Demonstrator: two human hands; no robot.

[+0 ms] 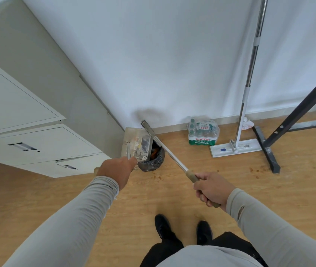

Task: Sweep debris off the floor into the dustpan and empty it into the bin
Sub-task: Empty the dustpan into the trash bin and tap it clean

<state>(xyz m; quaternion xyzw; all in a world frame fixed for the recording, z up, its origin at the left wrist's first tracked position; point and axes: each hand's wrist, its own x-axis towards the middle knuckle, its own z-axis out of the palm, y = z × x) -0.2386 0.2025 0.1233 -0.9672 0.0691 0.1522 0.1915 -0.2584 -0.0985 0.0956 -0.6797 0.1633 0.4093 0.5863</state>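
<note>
A: Grip status: our left hand (117, 169) is curled round the dustpan's handle (128, 153); our right hand (212, 189) is wrapped round the broom (169, 154) at its padded end.

B: Position of the load?

A: We hold the dustpan (136, 144) tipped over the bin (153, 159), which stands at the far wall beside the cabinet (37, 132). We judge the emptying step to be in hand. Next, we should sweep the crumbs (257, 170) scattered to the right.

B: Limits of view?

A: The bin's rim is largely hidden behind the pan. The broom head at the wall is blurred.
</note>
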